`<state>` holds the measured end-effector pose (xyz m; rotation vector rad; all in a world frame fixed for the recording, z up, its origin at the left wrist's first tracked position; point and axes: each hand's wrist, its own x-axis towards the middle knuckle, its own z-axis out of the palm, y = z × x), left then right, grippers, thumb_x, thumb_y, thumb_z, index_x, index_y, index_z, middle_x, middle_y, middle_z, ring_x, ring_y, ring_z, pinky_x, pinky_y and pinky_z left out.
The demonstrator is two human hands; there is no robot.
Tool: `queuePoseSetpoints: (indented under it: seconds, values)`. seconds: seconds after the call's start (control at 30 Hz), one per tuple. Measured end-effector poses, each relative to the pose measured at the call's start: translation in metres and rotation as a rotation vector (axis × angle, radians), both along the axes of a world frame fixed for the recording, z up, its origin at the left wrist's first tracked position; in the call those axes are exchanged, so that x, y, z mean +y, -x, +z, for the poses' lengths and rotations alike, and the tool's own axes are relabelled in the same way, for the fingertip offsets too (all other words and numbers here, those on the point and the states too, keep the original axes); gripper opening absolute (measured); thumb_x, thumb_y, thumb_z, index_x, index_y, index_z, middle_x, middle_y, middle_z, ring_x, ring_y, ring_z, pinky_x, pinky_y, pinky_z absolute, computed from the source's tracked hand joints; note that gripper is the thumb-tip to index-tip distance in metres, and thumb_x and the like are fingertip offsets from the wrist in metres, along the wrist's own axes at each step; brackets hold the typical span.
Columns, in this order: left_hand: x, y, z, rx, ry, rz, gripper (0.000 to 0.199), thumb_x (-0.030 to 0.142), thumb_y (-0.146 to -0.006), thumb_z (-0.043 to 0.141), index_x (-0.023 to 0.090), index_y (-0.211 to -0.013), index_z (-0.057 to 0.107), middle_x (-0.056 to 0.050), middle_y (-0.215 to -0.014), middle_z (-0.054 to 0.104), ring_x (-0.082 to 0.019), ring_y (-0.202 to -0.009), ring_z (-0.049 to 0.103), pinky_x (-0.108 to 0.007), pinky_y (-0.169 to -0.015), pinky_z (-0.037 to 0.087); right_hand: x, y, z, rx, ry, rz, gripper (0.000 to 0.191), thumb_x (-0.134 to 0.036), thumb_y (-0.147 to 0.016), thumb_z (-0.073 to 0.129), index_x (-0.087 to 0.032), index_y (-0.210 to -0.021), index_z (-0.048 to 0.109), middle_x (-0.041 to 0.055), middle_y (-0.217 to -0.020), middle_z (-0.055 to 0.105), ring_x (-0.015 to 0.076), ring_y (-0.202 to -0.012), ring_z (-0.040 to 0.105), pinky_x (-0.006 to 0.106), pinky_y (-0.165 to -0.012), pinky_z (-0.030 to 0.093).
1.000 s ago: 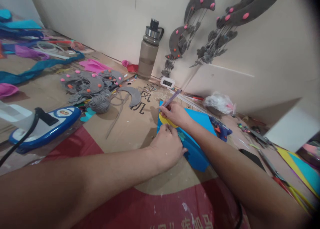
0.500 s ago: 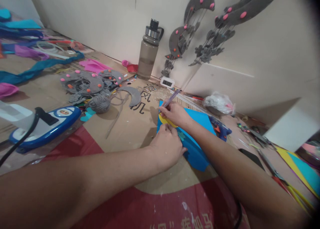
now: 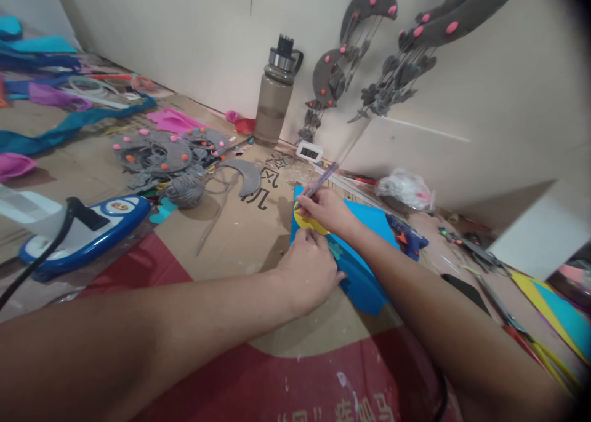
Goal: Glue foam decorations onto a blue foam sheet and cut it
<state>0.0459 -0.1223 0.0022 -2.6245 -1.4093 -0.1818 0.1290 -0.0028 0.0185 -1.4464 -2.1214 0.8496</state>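
Observation:
My right hand is closed round a purple pen, its tip at the upper left edge of a yellow cut-out piece. This piece lies flat on a bright blue sheet, probably felt or foam. My left hand has its fingers bunched together and pressed down on the lower edge of the yellow piece, holding it against the sheet. A small teal flower-shaped cut-out shows on the sheet between my hands. My hands and right forearm hide part of both pieces.
Cardboard covers the work surface. Behind stand a water bottle and a small digital clock. Grey felt moons with yarn lie left, near a blue-and-white lamp base. A glue gun and scissors lie right.
My right hand and the pen have shifted slightly, and the pen leans a little further right. More of the yellow piece's upper edge shows. My left hand stays put.

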Motion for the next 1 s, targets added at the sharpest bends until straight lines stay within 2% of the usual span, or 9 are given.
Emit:
queuePoseSetpoints:
  seconds: [0.17,0.37,0.53,0.87,1.0]
  values:
    - [0.0001,0.0002,-0.0004,0.010,-0.009,-0.007,0.060,0.056,-0.098,0.048,0.004,-0.108,0.076,-0.029,-0.114,0.068,-0.041,-0.106,0.063,-0.046,-0.081,0.044,-0.0019,-0.0005,-0.0006,0.135,0.059,-0.064,0.022,-0.020,-0.094,0.058,-0.017,-0.073,0.060,0.0036,-0.066,0.071,0.0122,-0.057,0.065,0.022,-0.057,0.054]
    - [0.0011,0.0000,-0.0023,0.008,-0.003,-0.005,0.057,0.057,-0.098,0.049,0.008,-0.107,0.077,-0.025,-0.112,0.070,-0.038,-0.103,0.064,-0.044,-0.081,0.044,0.0033,-0.0007,-0.0074,0.016,-0.062,0.003,0.023,-0.024,-0.094,0.058,-0.018,-0.072,0.061,0.0059,-0.071,0.074,0.0149,-0.061,0.068,0.025,-0.059,0.054]
    - [0.0003,-0.0007,-0.0033,0.011,-0.007,0.003,0.059,0.057,-0.097,0.050,0.006,-0.110,0.076,-0.028,-0.116,0.068,-0.039,-0.104,0.064,-0.044,-0.080,0.044,0.0062,-0.0001,-0.0094,-0.070,-0.149,0.048,0.022,-0.026,-0.094,0.056,-0.019,-0.074,0.060,0.0046,-0.072,0.074,0.0157,-0.064,0.069,0.026,-0.064,0.053]
    - [0.0018,-0.0001,-0.0032,0.010,-0.017,0.001,0.058,0.057,-0.098,0.049,0.007,-0.109,0.076,-0.026,-0.112,0.069,-0.036,-0.099,0.064,-0.044,-0.078,0.044,-0.0011,0.0021,-0.0007,-0.163,-0.182,0.069,0.019,-0.025,-0.093,0.056,-0.020,-0.075,0.058,0.0036,-0.071,0.072,0.0152,-0.063,0.066,0.025,-0.062,0.049]
    - [0.0008,-0.0005,-0.0022,0.015,0.001,0.001,0.057,0.056,-0.099,0.048,0.007,-0.109,0.077,-0.027,-0.114,0.069,-0.037,-0.104,0.064,-0.045,-0.082,0.044,-0.0017,0.0021,-0.0022,-0.102,-0.131,0.060,0.018,-0.024,-0.092,0.057,-0.020,-0.074,0.057,0.0033,-0.069,0.071,0.0153,-0.063,0.067,0.025,-0.060,0.049]
